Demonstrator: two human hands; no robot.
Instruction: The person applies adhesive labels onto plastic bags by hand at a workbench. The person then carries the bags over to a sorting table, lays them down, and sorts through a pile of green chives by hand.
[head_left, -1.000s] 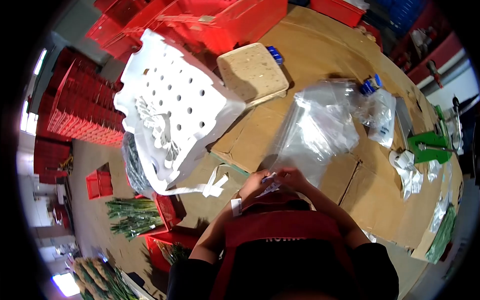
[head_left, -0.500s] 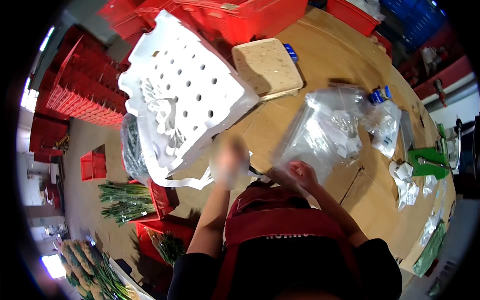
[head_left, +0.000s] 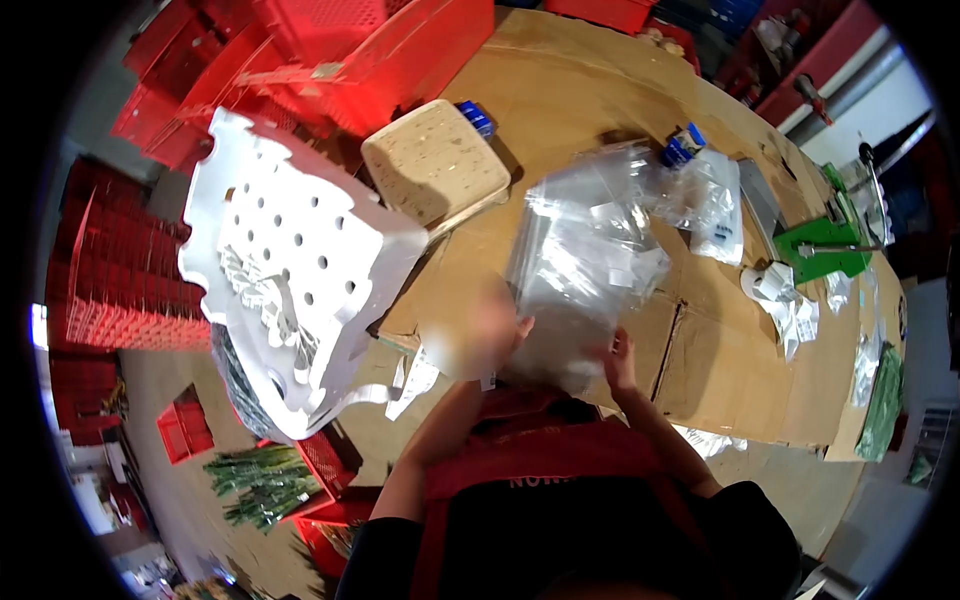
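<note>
A stack of clear plastic bags (head_left: 570, 270) lies on the cardboard-covered table, its near end close to my apron. My left hand (head_left: 492, 325) is at the left edge of the bags, largely blurred, with its grip hidden. At the right edge of the near end, my right hand (head_left: 618, 358) has its fingers closed on the plastic. White paper strips with printed labels (head_left: 415, 382) hang beside my left wrist, below the white perforated crate (head_left: 300, 235).
A tan tray (head_left: 436, 160) sits behind the white crate. Red crates (head_left: 400, 60) stand at the back left. On the right are a green tool (head_left: 822, 250), a label roll (head_left: 775, 288) and a small blue packet (head_left: 684, 146). Bundled green stems (head_left: 262, 482) are at lower left.
The view has shifted, so the table's things appear further left. My left hand has come to the bags' left edge. My right hand has moved from on top of the bags to their right edge.
</note>
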